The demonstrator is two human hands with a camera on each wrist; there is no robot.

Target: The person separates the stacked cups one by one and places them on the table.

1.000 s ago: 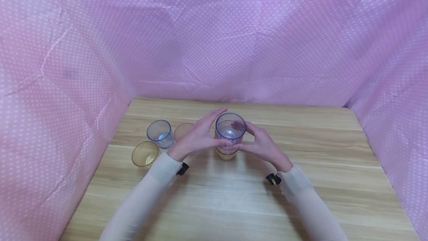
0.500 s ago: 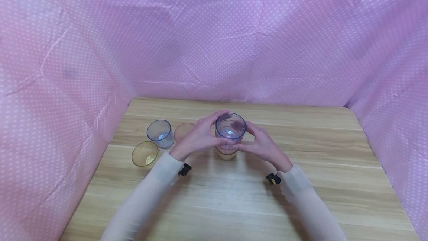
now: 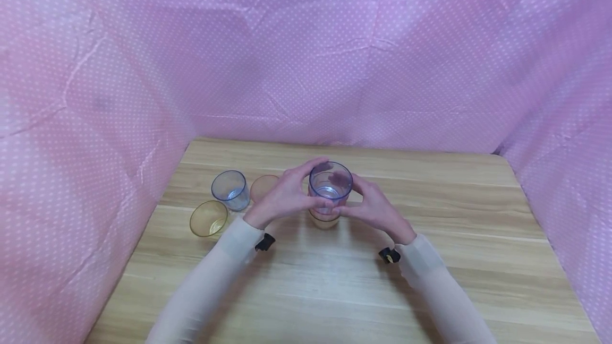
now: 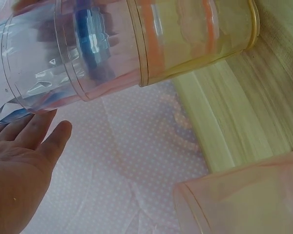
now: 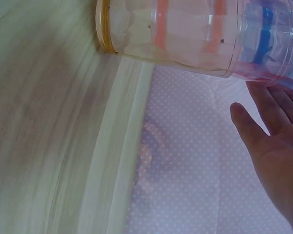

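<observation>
A stack of clear tinted cups stands upright on the table, nested one in another. On top is a blue-rimmed cup (image 3: 330,189); below it comes a pinkish cup (image 4: 115,78), and a yellow cup (image 3: 324,223) forms the base. My left hand (image 3: 290,194) curves around the upper part of the stack from the left, thumb in front and fingers behind. From the right, my right hand (image 3: 379,209) grips the same upper part, its thumb tip right by the left thumb. Both wrist views show the fingers at the blue cup's side.
Left of the stack stand a second blue cup (image 3: 237,198), another yellow cup (image 3: 203,222) and an orange-pink cup (image 3: 261,187), partly hidden by the left hand. The wooden table (image 3: 334,291) ends at a pink dotted cloth (image 3: 306,68) behind.
My left hand's fingers have moved in against the upper cup from slightly apart. The right hand and the stack have stayed in place.
</observation>
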